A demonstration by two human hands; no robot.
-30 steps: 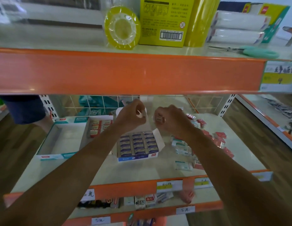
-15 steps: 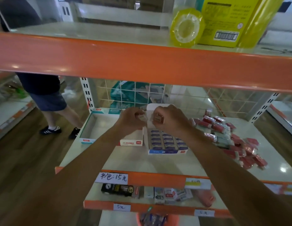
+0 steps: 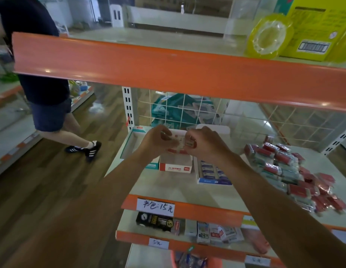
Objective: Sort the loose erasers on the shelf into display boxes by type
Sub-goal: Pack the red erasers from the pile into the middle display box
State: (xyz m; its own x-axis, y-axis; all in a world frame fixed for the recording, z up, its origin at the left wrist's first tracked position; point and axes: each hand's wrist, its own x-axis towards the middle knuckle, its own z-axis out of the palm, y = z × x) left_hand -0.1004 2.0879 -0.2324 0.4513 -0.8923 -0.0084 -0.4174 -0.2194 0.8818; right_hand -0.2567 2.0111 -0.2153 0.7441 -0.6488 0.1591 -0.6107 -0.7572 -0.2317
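Small red-and-white eraser (image 3: 189,143) in right hand (image 3: 206,147)

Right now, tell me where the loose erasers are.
In the head view, the loose erasers lie heaped on the shelf at right, beside the blue display box.

Orange edge strips (image 3: 168,68) front the cream shelf (image 3: 187,188). One display box (image 3: 176,168) is red and white, the neighbouring box (image 3: 214,180) blue and white, the third box (image 3: 137,130) white with teal trim. The loose erasers (image 3: 284,167) are red or pale grey-green; the eraser (image 3: 189,143) in the right hand (image 3: 205,146) is red and tan. Yellow tape roll (image 3: 268,37), yellow carton (image 3: 313,35) with a black barcode, brown wood-grain floor (image 3: 52,180)
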